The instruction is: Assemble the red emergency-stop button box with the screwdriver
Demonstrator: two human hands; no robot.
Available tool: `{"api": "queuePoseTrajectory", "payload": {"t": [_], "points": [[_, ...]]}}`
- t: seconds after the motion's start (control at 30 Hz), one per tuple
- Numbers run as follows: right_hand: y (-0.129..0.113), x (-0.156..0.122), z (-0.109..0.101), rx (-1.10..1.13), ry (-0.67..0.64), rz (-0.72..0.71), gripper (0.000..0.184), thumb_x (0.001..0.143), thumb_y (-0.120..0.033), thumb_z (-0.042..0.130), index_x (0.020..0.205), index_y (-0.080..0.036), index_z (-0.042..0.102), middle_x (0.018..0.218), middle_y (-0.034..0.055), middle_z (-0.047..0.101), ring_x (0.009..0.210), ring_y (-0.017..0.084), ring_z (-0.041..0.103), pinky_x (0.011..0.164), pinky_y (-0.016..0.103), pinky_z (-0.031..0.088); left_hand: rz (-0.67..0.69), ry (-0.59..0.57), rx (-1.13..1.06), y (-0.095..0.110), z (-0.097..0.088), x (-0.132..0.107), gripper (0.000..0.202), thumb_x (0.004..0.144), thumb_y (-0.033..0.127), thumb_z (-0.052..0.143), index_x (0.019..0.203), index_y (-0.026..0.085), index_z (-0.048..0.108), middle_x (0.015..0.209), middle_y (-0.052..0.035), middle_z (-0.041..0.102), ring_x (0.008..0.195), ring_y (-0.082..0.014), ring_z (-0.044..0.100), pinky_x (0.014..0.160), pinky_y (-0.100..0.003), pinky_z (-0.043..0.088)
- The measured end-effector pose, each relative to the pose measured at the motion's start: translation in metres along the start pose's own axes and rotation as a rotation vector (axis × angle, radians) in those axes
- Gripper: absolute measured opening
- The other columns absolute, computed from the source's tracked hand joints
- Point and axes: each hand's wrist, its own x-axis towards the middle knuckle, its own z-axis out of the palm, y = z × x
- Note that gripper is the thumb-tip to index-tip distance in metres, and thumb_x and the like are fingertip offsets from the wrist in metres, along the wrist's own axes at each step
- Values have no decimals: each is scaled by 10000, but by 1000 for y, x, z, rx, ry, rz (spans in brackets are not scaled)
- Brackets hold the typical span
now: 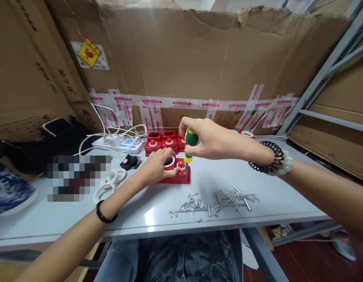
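Note:
A red plastic unit [177, 177] with a black round part and a red button lies on the pale table [275, 203]. My left hand [155, 166] presses down on its left side, fingers curled over the white ring and black part. My right hand [209, 138] is closed round the green and yellow handle of a screwdriver [189, 147], held upright with its tip on the unit's right side. Three more red units [163, 141] stand in a row just behind.
A scatter of several metal screws [216, 200] lies near the table's front edge. White rings [111, 182] and a black cap [129, 161] lie left of the unit, and a white power strip [122, 144] with cables sits behind. Cardboard walls the back; a metal rack stands right.

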Motion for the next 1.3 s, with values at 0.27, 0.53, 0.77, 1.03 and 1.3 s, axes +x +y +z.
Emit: {"api": "queuePoseTrajectory", "payload": {"t": [0.27,0.53,0.77,1.03,1.3], "points": [[2,-7,-7,104,139,-34,112,738,-187,549,842,-173,510,746,-3,561,639,108,437,572,264,302,-23,-20,24,3,-3,-1,329,829,465,539,1020,205,475,1003,-82,621,898,-261,585,777,-367,429],[3,-18,-10,10,204,38,43,710,-193,531,739,-166,546,660,-8,560,581,95,427,564,257,307,7,-73,142,6,-10,-4,383,886,519,441,1086,193,455,1096,-105,611,995,-298,570,853,-436,391],[17,-2,51,-140,-263,273,334,755,-451,532,649,-147,618,565,77,599,524,159,499,478,283,282,8,-69,180,5,-6,-3,293,891,463,424,1004,197,471,1011,-88,615,941,-281,579,773,-386,402],[8,3,69,-177,-430,292,225,764,-311,500,759,-145,652,720,117,679,665,204,604,499,277,311,-10,-81,219,6,-7,-2,276,888,436,440,1016,193,468,1044,-97,608,972,-284,580,784,-385,400],[-4,8,50,-206,-466,285,231,695,-256,547,836,-119,668,692,103,665,627,184,574,486,265,305,-6,-84,239,6,-8,-2,286,889,436,451,1032,189,466,1031,-96,610,956,-280,587,779,-375,404]]}}
